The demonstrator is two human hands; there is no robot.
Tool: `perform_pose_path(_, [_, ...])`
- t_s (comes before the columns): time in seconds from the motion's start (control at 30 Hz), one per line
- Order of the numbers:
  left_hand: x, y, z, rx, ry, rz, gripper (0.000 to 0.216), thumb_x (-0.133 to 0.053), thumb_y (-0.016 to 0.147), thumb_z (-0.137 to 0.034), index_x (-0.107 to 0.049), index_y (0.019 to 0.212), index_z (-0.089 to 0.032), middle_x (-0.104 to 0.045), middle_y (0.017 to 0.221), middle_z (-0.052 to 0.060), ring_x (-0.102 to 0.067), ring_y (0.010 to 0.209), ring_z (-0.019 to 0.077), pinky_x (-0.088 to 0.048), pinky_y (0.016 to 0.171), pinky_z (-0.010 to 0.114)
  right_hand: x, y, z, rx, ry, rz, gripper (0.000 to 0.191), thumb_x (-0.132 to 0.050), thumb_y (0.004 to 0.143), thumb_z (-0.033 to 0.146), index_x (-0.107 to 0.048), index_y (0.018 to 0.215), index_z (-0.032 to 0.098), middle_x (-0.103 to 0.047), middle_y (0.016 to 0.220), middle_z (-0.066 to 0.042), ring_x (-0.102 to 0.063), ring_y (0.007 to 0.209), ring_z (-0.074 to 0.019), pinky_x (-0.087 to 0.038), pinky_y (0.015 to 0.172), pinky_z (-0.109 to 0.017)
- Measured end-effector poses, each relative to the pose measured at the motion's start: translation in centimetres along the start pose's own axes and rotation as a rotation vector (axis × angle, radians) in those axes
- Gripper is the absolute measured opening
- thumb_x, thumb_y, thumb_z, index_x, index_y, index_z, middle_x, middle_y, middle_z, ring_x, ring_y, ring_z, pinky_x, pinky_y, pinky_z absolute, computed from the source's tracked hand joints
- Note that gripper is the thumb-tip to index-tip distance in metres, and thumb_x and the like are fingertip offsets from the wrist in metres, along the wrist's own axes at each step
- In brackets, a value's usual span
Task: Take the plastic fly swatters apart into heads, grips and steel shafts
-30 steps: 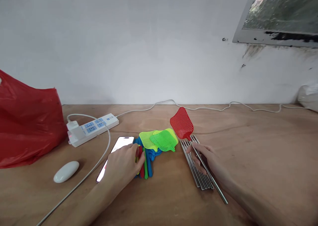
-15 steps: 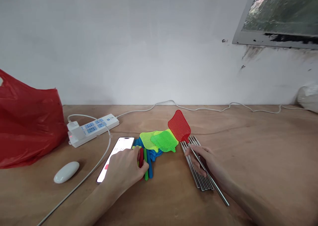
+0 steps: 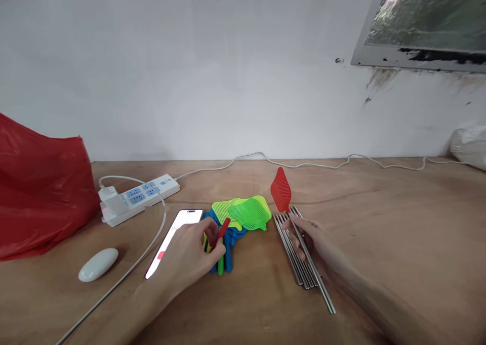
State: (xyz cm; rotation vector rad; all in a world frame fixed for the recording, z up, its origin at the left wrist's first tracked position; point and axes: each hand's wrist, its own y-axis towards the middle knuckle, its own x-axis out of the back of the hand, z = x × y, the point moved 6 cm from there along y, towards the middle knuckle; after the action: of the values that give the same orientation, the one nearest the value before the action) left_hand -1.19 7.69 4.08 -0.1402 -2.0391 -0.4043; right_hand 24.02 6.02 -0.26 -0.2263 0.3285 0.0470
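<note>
At lower centre of the head view, the left hand [image 3: 192,246] has its thumb and fingers clamped on a red handle [image 3: 224,227], now tilted up from beside a green handle [image 3: 220,266] and a blue handle [image 3: 228,256]; half a second ago I saw it lying alongside them. Right of centre, the right hand [image 3: 311,239] pinches a steel rod [image 3: 321,286], polished and slanting down to the right over a rod bundle [image 3: 292,256]. At its upper end, the perforated red mesh head [image 3: 281,190], broader in the earlier frame, has turned and shows narrower. Left of it, green mesh heads [image 3: 250,213] overlap.
</note>
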Motion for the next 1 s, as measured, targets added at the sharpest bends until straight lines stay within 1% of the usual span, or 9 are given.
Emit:
perform_pose_path(0.13, [-0.5,-0.5,-1.2,-0.079,-0.075,0.066,0.007,-0.053,0.080,-0.028,-0.058,0.079,-0.023,-0.052,0.052,-0.007,-0.049,0.047,0.0141,-0.031,0.051,0.026,0.3,0.1,0.0,0.008,0.071,-0.048,0.037,-0.080,0.074,0.052,-0.071,0.084,0.017,-0.062,0.062,0.002,-0.061,0.047,-0.0104,-0.042,0.037,-0.016])
perform_pose_path(0.2, [-0.8,-0.8,-1.6,-0.117,-0.096,0.101,0.005,-0.052,0.080,-0.027,-0.056,0.081,-0.023,-0.048,0.052,-0.008,-0.047,0.047,0.0136,-0.030,0.050,0.025,0.4,0.2,0.2,0.034,0.112,-0.056,0.036,-0.085,0.071,0.048,-0.072,0.086,0.017,-0.068,0.068,0.000,-0.068,0.058,-0.0134,-0.050,0.046,-0.017])
perform_pose_path(0.27, [-1.1,-1.1,-2.0,-0.154,-0.111,0.125,0.004,-0.052,0.079,-0.024,-0.054,0.083,-0.023,-0.050,0.057,-0.007,-0.047,0.050,0.0137,-0.030,0.051,0.025,0.5,0.3,0.4,0.075,0.145,-0.043,0.034,-0.086,0.072,0.044,-0.074,0.089,0.017,-0.073,0.077,-0.003,-0.072,0.071,-0.0155,-0.057,0.058,-0.019])
perform_pose_path(0.4, [-1.8,-1.7,-2.8,-0.212,-0.154,0.200,0.008,-0.052,0.077,-0.020,-0.049,0.084,-0.023,-0.053,0.065,-0.006,-0.050,0.057,0.0148,-0.032,0.052,0.025,0.6,0.3,0.8,0.143,0.200,-0.037,0.028,-0.084,0.077,0.042,-0.075,0.091,0.019,-0.077,0.093,-0.006,-0.073,0.089,-0.0166,-0.059,0.079,-0.023])
perform_pose_path(0.5, [-2.3,-2.0,-3.2,-0.243,-0.164,0.252,0.008,-0.051,0.079,-0.019,-0.048,0.086,-0.023,-0.053,0.067,-0.005,-0.051,0.059,0.0152,-0.033,0.053,0.025,0.5,0.3,1.0,0.169,0.222,-0.031,0.028,-0.084,0.076,0.043,-0.075,0.090,0.021,-0.078,0.096,-0.005,-0.073,0.095,-0.0178,-0.058,0.086,-0.026])
perform_pose_path(0.63, [-2.7,-2.3,-3.3,-0.260,-0.173,0.273,0.010,-0.051,0.081,-0.017,-0.048,0.089,-0.024,-0.052,0.067,-0.006,-0.050,0.059,0.0146,-0.032,0.053,0.024,0.4,0.3,1.0,0.187,0.205,-0.009,0.029,-0.083,0.077,0.045,-0.075,0.091,0.021,-0.078,0.096,-0.005,-0.073,0.094,-0.0185,-0.057,0.088,-0.029])
perform_pose_path(0.83, [-2.8,-2.6,-3.3,-0.292,-0.184,0.255,0.007,-0.051,0.087,-0.021,-0.050,0.094,-0.024,-0.051,0.066,-0.007,-0.047,0.054,0.0127,-0.030,0.051,0.024,1.0,0.5,0.8,0.195,0.198,-0.087,0.033,-0.087,0.071,0.046,-0.075,0.089,0.021,-0.078,0.096,-0.006,-0.073,0.091,-0.0188,-0.058,0.084,-0.029])
perform_pose_path(0.93, [-2.6,-2.7,-3.6,-0.326,-0.166,0.240,0.003,-0.050,0.091,-0.024,-0.051,0.094,-0.023,-0.053,0.067,-0.006,-0.047,0.055,0.0133,-0.030,0.051,0.024,1.1,0.5,0.7,0.220,0.170,-0.082,0.033,-0.086,0.073,0.047,-0.075,0.090,0.021,-0.078,0.095,-0.006,-0.073,0.090,-0.0186,-0.058,0.083,-0.029])
perform_pose_path(1.0, [-2.4,-2.8,-3.9,-0.352,-0.152,0.231,0.007,-0.048,0.095,-0.028,-0.053,0.096,-0.023,-0.055,0.069,-0.004,-0.049,0.057,0.0141,-0.032,0.052,0.025,1.2,0.6,0.8,0.267,0.141,-0.081,0.031,-0.084,0.076,0.047,-0.076,0.090,0.021,-0.078,0.094,-0.006,-0.072,0.089,-0.0182,-0.058,0.080,-0.028])
